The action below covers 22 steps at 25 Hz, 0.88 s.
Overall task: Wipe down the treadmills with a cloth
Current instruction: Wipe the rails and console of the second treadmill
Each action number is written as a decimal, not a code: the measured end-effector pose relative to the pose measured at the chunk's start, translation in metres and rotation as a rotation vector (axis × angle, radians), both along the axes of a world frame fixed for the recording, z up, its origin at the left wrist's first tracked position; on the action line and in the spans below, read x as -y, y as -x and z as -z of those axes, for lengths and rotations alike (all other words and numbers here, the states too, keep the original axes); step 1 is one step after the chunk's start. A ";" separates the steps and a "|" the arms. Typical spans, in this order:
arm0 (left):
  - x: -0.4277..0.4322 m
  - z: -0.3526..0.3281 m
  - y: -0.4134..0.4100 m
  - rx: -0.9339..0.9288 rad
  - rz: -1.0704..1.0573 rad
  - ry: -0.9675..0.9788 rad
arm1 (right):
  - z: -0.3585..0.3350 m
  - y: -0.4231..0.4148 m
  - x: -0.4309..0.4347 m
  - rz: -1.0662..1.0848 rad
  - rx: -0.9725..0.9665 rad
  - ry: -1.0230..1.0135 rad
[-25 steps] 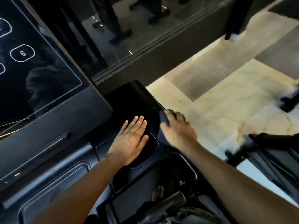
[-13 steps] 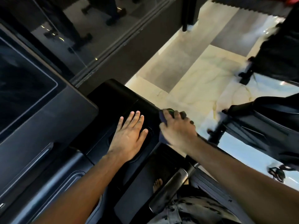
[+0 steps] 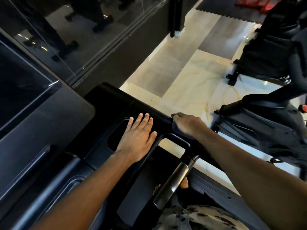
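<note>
A black treadmill console (image 3: 106, 100) fills the left and middle of the head view. My left hand (image 3: 137, 138) lies flat on it, fingers straight, over the edge of a recessed tray (image 3: 116, 135). My right hand (image 3: 186, 126) grips a dark blue cloth (image 3: 176, 129) and presses it on the console's right edge. Most of the cloth is hidden under the hand. A metal-sleeved handlebar (image 3: 172, 181) runs below the right hand.
The dark screen (image 3: 25, 83) sits at far left, with a glass wall (image 3: 74, 30) behind it. Pale marble floor (image 3: 186, 80) lies to the right. Other black gym machines (image 3: 265, 127) stand at right. My bare toes (image 3: 157, 188) show on the treadmill deck.
My view has swung to the right, so the screen slid out to the left. The right hand with the cloth moved right along the console edge. The left hand stayed flat.
</note>
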<state>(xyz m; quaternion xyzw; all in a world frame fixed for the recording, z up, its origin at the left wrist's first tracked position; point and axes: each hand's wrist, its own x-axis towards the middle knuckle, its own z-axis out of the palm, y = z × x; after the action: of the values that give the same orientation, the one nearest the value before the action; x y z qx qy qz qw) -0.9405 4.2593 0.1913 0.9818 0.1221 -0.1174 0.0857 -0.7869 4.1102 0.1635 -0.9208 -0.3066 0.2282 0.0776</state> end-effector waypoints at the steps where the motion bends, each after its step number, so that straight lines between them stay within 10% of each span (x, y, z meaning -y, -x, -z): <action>1: 0.003 0.001 -0.002 -0.001 0.018 -0.004 | 0.001 0.009 0.002 0.024 0.044 0.023; 22: 0.041 0.006 -0.015 -0.004 0.227 -0.004 | -0.015 0.025 0.052 0.379 -0.093 0.075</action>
<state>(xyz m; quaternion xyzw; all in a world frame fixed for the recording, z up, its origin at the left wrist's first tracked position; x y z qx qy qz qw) -0.9259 4.2179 0.1850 0.9893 0.0106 -0.1279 0.0697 -0.8118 4.0583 0.1786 -0.9527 -0.1152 0.2633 0.0988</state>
